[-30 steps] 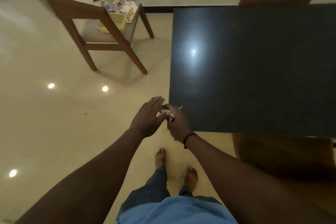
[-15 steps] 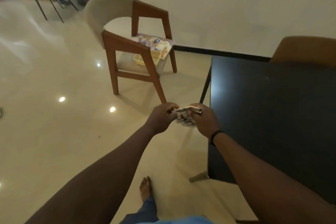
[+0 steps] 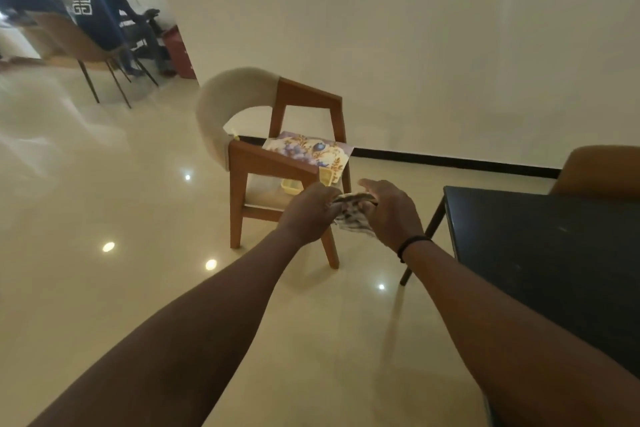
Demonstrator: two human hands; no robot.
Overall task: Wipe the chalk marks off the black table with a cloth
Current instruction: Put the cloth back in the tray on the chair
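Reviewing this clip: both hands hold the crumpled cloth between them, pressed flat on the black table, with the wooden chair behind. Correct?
Not quite. In the head view the cloth is held in mid-air over the floor, left of the black table, not on it. Both the left hand and right hand grip it; the wooden chair stands behind.

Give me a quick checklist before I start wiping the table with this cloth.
1. Cloth in hand: ok, left hand and right hand both grip it.
2. Cloth bunched for wiping: ok.
3. Cloth on the table: not ok, it is held over the floor, left of the table.
4. Chalk marks located: cannot tell, only faint specks show.
5. Visible tabletop free of objects: ok.
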